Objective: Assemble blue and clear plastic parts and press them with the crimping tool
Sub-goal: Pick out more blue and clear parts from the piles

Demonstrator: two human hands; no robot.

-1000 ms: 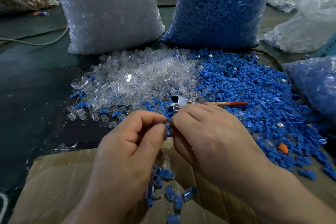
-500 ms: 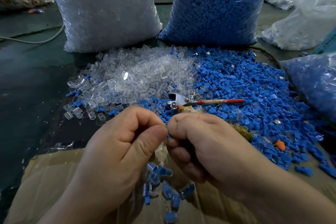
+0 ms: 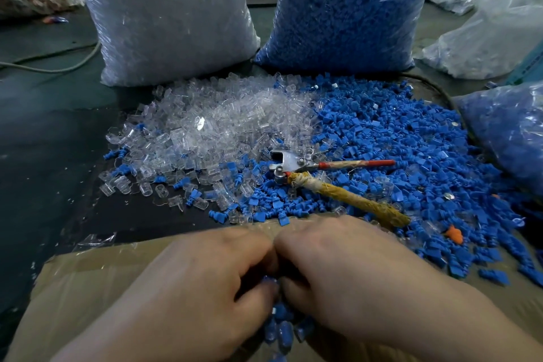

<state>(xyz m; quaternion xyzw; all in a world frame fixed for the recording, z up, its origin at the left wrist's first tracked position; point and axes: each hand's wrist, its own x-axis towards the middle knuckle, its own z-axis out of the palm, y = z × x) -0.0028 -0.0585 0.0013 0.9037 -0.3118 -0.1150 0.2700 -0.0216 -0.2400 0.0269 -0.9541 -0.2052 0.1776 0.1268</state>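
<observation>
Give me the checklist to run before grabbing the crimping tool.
1. Tool lies free on the parts, nothing gripping it: ok.
2. Its wrapped handle points toward the right hand: ok.
3. A hand is free to take it: not ok. The left hand and right hand are curled together over the box.
4. Joint seated between the fingers: cannot tell, hidden.
5. Tool's jaws free of stray parts: cannot tell.
6. Clear pile and blue pile stocked: ok.
</observation>
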